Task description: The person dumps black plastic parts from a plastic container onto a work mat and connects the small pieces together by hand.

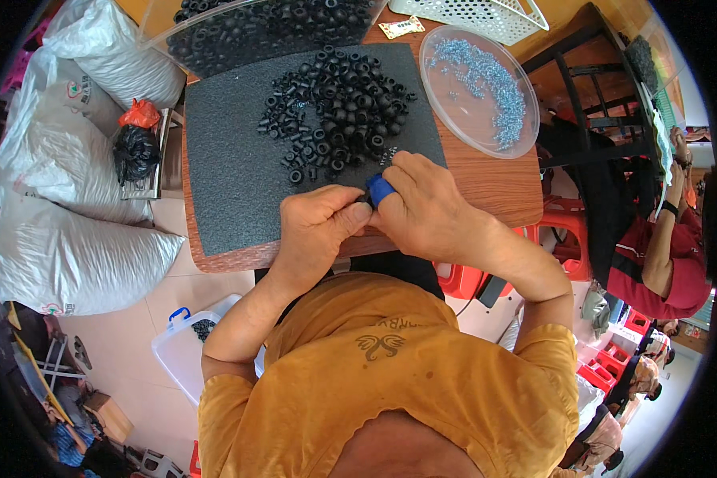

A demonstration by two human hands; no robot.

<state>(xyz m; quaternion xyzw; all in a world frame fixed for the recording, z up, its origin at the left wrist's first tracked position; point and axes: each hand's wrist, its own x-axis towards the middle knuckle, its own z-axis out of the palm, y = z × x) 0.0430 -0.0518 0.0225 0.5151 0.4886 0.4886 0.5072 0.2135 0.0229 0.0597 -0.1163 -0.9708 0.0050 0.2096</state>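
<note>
My left hand [323, 223] is closed, thumb and forefinger pinched round a small black part [366, 199] at the mat's near edge. My right hand [426, 203] meets it there, its fingers curled in on the same part, most of which they hide. A blue band [380, 190] wraps one finger of the right hand. Just beyond the hands, a heap of small black rounded parts [350, 107] lies on a dark grey mat [227, 151]. A few tiny pale pieces [388, 154] rest on the mat by the right knuckles.
To the right, a round clear lid [452, 131] holds many tiny bluish metal pieces [486, 76]. A clear bin [275, 36] of black parts and a white perforated basket [486, 17] stand behind. White sacks [80, 259] are piled left. Another person [661, 255] sits at right.
</note>
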